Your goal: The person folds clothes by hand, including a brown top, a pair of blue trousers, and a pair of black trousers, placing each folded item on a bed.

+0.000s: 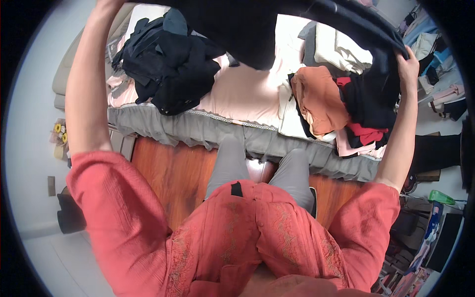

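A large black garment [232, 29] is stretched out wide between my raised arms, over the far side of the bed. One long navy-black part of it, a sleeve or a leg, runs to my right hand [408, 64], whose fingers are closed on its end. My left hand [110, 3] is at the top left edge, partly cut off, with the cloth reaching up to it. Below the garment lies a loose heap of dark clothes [173, 64] on the left. To the right are stacked folded clothes, including an orange-brown one [319, 99] and a white ribbed one [344, 52].
The bed [242, 94] has a pale pink sheet and a grey ruffled skirt [198, 129]. Wooden floor [170, 171] shows beneath me. More clothes [448, 94] lie at the far right, above a cluttered rack [420, 252]. Yellow flowers [60, 131] stand at the left wall.
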`<move>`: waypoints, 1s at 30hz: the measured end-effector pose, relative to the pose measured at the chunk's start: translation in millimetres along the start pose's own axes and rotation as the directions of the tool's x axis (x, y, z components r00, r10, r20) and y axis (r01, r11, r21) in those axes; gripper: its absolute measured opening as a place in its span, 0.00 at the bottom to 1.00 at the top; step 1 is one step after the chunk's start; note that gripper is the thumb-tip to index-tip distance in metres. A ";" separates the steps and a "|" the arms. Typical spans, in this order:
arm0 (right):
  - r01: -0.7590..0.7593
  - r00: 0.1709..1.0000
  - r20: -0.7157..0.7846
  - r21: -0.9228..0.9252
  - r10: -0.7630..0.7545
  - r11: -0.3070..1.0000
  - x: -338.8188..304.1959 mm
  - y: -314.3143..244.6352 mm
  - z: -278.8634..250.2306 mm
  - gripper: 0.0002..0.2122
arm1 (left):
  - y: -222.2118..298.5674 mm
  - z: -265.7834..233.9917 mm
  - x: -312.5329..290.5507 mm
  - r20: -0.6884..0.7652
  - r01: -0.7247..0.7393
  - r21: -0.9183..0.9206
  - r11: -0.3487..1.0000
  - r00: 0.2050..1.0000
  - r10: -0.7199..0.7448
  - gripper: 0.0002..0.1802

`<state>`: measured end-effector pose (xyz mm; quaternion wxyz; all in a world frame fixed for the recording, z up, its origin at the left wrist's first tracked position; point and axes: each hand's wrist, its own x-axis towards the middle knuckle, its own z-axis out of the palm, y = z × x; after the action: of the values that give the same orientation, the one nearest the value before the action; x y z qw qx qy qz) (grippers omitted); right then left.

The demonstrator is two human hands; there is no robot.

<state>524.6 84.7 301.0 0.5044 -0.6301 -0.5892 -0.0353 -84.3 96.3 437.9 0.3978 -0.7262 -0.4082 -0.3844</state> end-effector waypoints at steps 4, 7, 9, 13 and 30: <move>0.084 0.978 0.194 -0.005 -0.082 0.996 -84.0 12.9 -28.6 0.17 | -2.2 -23.9 -112.8 0.239 -0.175 -0.066 0.982 0.953 0.186 0.19; 0.207 0.920 0.364 -0.141 -0.143 0.968 -183.5 29.4 -32.6 0.20 | 60.1 -67.3 -216.6 0.260 -0.278 -0.252 0.927 0.903 0.342 0.22; 0.170 0.885 0.447 -0.059 -0.126 0.984 -255.8 25.6 -28.7 0.17 | 99.1 -93.5 -292.9 0.417 -0.132 -0.369 0.920 0.861 0.290 0.17; 0.027 0.723 0.668 -0.282 0.176 0.959 -383.5 79.1 -29.3 0.16 | 182.2 -111.0 -442.4 0.890 0.134 -0.371 0.919 0.334 0.311 0.12; 0.027 0.660 0.581 -0.652 0.476 0.758 -477.5 119.2 -25.2 0.17 | 199.1 -92.9 -394.5 0.848 0.499 -0.375 0.781 -0.156 0.507 0.14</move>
<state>486.5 -245.8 -62.7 0.0017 -0.7910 -0.6048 0.0927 -73.5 -169.5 73.1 -0.3268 -0.8313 -0.4010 0.2034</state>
